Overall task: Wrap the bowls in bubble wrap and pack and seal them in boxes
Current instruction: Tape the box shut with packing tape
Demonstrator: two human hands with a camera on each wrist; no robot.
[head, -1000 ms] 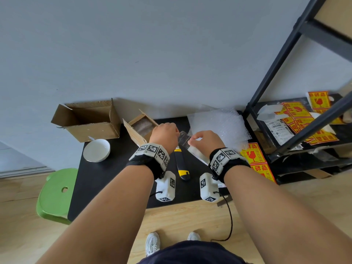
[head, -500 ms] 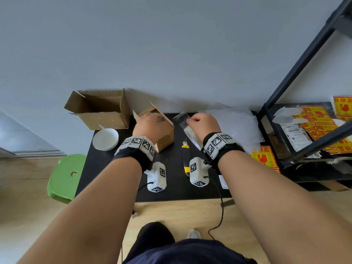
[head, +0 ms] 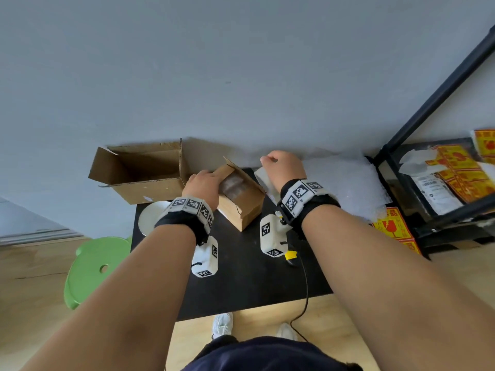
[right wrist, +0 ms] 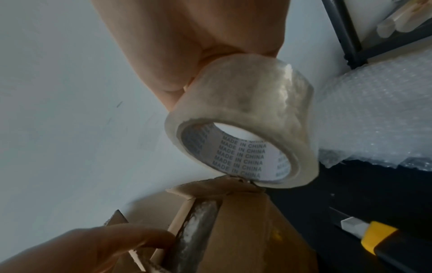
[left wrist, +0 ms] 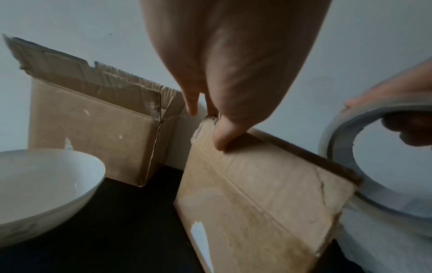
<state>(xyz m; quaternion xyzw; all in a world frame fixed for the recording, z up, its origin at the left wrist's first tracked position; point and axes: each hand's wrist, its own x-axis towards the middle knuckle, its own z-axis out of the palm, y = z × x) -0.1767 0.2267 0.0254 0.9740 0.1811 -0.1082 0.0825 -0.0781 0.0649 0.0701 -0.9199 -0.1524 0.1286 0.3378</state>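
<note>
A small cardboard box (head: 242, 207) stands tilted on the black table (head: 249, 285), with a bubble-wrapped item (head: 233, 183) showing inside. My left hand (head: 206, 180) pinches its left flap (left wrist: 233, 166), thumb (left wrist: 219, 140) on the outer face and fingers over the edge. My right hand (head: 278, 164) grips a roll of clear tape (right wrist: 245, 120) just above the box's far right corner. A bare white bowl (head: 150, 218) sits left of my left wrist. Behind it a larger cardboard box (head: 144, 172) lies open on its side.
A sheet of bubble wrap (head: 345, 183) lies at the table's right against the wall. A yellow and black utility knife (right wrist: 374, 238) rests under my right wrist. Right of the table is a black shelf (head: 442, 210) with yellow stickers (head: 466, 178); a green stool (head: 93, 266) stands left.
My left hand left the tape and moved left onto the small box's flap. My right hand carried the tape roll farther back, toward the wall beside the box.
</note>
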